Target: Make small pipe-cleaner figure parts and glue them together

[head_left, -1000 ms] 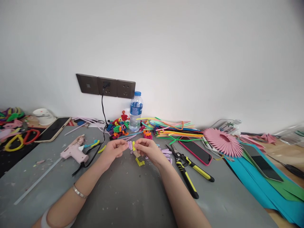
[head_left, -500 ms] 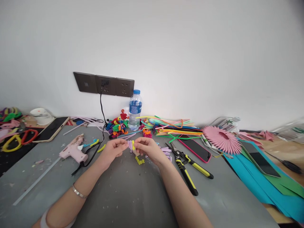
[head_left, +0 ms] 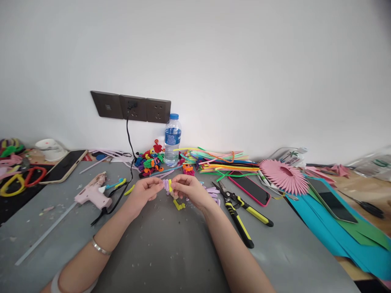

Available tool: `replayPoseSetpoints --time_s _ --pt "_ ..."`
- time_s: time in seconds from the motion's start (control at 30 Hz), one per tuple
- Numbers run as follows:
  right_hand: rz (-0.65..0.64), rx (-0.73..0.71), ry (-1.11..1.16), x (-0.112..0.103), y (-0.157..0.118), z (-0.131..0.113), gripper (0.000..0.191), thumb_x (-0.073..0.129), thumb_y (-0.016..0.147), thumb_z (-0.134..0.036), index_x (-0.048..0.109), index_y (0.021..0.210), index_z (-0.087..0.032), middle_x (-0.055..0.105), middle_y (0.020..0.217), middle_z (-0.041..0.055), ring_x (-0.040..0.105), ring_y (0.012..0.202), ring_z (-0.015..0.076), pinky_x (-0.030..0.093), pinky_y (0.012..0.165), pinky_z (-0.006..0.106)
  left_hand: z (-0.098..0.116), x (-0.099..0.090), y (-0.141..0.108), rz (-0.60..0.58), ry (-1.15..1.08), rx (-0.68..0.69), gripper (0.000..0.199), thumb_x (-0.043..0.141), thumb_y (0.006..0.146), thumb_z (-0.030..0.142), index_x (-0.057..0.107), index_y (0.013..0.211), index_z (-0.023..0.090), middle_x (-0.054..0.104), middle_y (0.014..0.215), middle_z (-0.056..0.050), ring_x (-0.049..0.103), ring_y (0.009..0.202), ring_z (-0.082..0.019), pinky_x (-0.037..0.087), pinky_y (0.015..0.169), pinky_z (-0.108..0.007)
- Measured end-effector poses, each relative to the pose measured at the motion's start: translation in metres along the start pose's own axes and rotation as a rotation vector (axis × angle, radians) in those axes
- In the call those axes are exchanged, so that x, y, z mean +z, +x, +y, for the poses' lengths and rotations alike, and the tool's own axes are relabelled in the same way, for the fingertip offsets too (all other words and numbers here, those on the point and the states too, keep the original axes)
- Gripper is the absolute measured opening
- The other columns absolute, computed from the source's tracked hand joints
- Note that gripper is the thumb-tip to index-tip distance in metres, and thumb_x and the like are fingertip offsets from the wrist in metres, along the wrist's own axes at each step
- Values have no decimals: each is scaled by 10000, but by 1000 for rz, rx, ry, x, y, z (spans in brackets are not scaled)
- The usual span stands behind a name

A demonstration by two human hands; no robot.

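Observation:
Between my two hands is a small coiled pipe-cleaner piece point(head_left: 166, 185), lilac on its left part and yellow on its right. My left hand point(head_left: 148, 191) pinches its lilac end with thumb and forefinger. My right hand point(head_left: 188, 190) pinches the yellow side, its fingertips partly covering the piece. Just below my right fingers a bent yellow pipe cleaner point(head_left: 179, 205) shows; I cannot tell whether it joins the held piece. Several lilac pipe-cleaner coils point(head_left: 214, 194) lie on the table beyond my right wrist.
Yellow-black pliers point(head_left: 236, 203) lie right of my right hand, a pink phone point(head_left: 252, 188) behind them. On the left rests a pink glue gun point(head_left: 93, 192) with its cord plugged into the wall. A water bottle point(head_left: 172, 140) and a pipe-cleaner bundle point(head_left: 222, 160) stand at the back.
The whole view has shifted slightly. Both hands keep their pinch on the lilac and yellow piece, with hardly any visible movement.

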State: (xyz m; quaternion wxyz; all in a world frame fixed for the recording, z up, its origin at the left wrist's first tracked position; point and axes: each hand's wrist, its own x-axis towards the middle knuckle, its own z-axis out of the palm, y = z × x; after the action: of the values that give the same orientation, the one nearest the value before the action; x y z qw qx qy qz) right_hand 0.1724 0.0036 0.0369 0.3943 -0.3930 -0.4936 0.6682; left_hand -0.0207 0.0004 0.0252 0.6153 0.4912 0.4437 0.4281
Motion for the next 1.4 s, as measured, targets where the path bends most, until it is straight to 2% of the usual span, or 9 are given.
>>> replayPoseSetpoints --time_s 0.17,1.4 --pt "-11 -12 4 -2 2 4 332 794 674 -442 642 754 -159 648 577 -22 512 460 63 338 453 185 2 0 0 -18 22 -7 365 776 685 484 662 735 141 314 499 83 245 453 -54 187 463 -231" --pt "-31 -23 19 -2 2 5 328 798 675 -448 655 764 -167 638 595 -23 505 478 70 355 469 192 3 0 -1 -30 32 -16 380 768 682 496 655 749 139 337 511 79 246 458 -50 177 470 -230"
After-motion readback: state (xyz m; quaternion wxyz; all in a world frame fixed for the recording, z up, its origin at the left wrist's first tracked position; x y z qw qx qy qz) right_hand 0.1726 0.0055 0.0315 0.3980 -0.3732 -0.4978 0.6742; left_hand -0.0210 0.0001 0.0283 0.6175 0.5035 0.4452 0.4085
